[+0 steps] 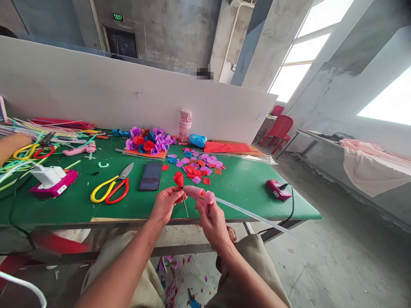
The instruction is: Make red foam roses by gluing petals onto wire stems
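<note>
In my right hand (210, 218) is a pink glue gun (199, 193), its nozzle pointing left and a long clear glue stick (253, 211) running out of its back. My left hand (167, 203) pinches a small red paper flower (178, 179) by its base, with a thin stem hanging below the fingers. The nozzle meets the flower's base; whether glue is coming out is too small to see. Beyond my hands lies a scatter of red, purple and blue paper petals (194, 171). A dark phone (150, 176) rests left of them.
Scissors (114, 186) with yellow and red handles lie on the green table (240, 171). Finished paper flowers (149, 141), a pink bottle (185, 125) and red paper (226, 148) stand along the white partition. Power strips (278, 191) sit at both sides. Another person's arm (14, 145) reaches in at left.
</note>
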